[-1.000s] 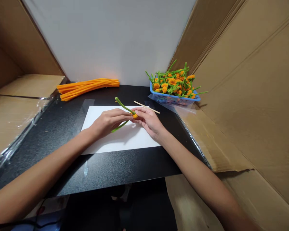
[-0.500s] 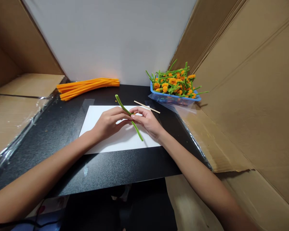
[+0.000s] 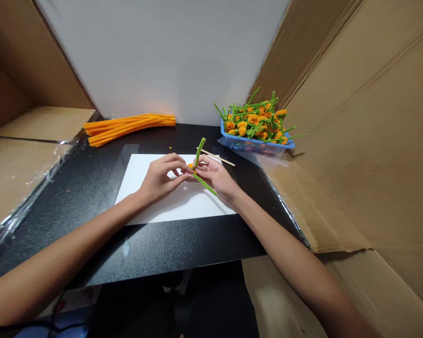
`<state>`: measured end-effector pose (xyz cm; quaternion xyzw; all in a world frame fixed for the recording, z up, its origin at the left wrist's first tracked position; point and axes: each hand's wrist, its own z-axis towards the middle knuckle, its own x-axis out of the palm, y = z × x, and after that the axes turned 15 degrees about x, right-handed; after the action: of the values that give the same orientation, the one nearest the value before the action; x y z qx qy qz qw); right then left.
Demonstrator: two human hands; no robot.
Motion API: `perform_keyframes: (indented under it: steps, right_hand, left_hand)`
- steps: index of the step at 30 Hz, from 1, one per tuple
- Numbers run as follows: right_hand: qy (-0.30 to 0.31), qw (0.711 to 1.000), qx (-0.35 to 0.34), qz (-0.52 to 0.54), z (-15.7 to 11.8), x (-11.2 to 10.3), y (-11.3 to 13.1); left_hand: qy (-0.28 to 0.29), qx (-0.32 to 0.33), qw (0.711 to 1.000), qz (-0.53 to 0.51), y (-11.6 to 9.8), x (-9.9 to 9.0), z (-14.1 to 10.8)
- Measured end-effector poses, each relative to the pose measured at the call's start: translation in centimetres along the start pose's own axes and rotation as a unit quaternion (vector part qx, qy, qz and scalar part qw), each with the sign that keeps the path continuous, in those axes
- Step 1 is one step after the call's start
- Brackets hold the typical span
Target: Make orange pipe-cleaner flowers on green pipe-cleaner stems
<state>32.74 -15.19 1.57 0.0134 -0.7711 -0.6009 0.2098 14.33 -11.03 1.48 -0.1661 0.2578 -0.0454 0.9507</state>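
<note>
Over a white sheet (image 3: 162,211) on the black table, my two hands meet around a small flower of fuzzy pipe cleaner. Its orange head (image 3: 191,165) shows between the fingertips. A green pipe cleaner (image 3: 200,148) bends at the head, one end pointing up and away, the other slanting down to the right under my right palm. My left hand (image 3: 165,176) pinches the flower from the left with thumb and fingers. My right hand (image 3: 216,178) is closed on it from the right, fingers curled. The exact contact point is partly covered by the fingertips.
Orange pipe cleaners (image 3: 130,127) lie bundled at the back left. A blue basket (image 3: 257,143) at the back right is heaped with orange flowers on green stems. A thin wooden stick (image 3: 216,157) lies just beyond my right hand. Cardboard walls (image 3: 366,117) flank the table.
The green pipe cleaner went from nearly straight to bent: its upper end swung right and stands more upright, its lower end turned right. The orange head shows more between my fingers.
</note>
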Motion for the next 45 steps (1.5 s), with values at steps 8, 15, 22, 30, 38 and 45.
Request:
perform_keyframes:
  steps: [8,15,22,30,38,45]
  right_hand:
    - [0.028,1.000,-0.001,-0.007,-0.36,-0.01,0.22]
    - [0.030,0.999,0.014,-0.011,0.02,-0.46,-0.12]
    - [0.007,0.996,0.033,-0.077,-0.30,-0.33,0.40]
    - [-0.010,0.996,0.020,-0.086,-0.55,-0.02,0.44]
    - [-0.042,0.998,0.005,-0.042,-0.12,-0.06,0.22]
    - [-0.042,0.997,-0.036,-0.055,0.31,-0.17,-0.38]
  left_hand:
    - [-0.012,-0.067,0.998,0.003,-0.37,0.10,0.15]
    - [-0.003,-0.106,0.994,0.006,-0.29,0.15,0.16]
    - [-0.010,-0.124,0.992,-0.002,0.03,0.36,-0.30]
    - [0.018,-0.086,0.996,0.025,0.11,-0.19,0.05]
    - [-0.001,-0.118,0.993,0.026,-0.23,0.16,-0.05]
    - [-0.038,-0.133,0.989,0.049,-0.44,0.72,-0.34]
